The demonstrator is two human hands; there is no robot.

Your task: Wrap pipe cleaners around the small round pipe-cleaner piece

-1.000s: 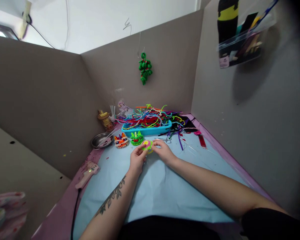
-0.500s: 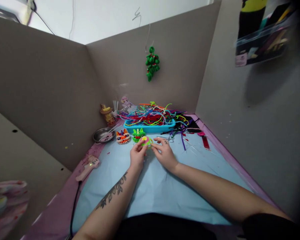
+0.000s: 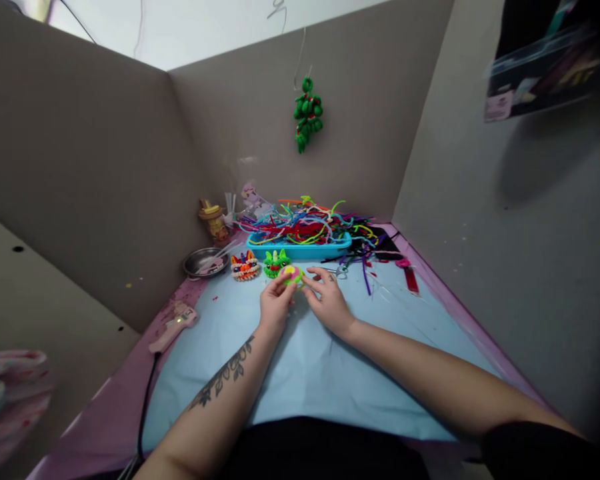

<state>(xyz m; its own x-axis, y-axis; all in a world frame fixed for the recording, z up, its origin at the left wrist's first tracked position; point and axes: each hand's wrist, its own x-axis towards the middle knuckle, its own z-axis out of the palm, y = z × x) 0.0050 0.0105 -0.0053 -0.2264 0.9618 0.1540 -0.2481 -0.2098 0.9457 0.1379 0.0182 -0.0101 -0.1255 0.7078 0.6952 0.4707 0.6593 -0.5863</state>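
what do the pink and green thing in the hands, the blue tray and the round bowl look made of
Pink and green thing: matte, perhaps fuzzy pipe cleaner; no shine shows, but it's too small to be sure.
Blue tray: likely molded plastic, judging by its smooth, even color.
Round bowl: probably polished metal, grey with bright reflections.

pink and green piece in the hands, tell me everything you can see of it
The pink and green piece is small and rounded: pink with a yellow patch, edged in bright yellow-green. Its material is too small to make out. The left hand grips it; the right hand is at its right edge, contact unclear. It appears just before the green figure.
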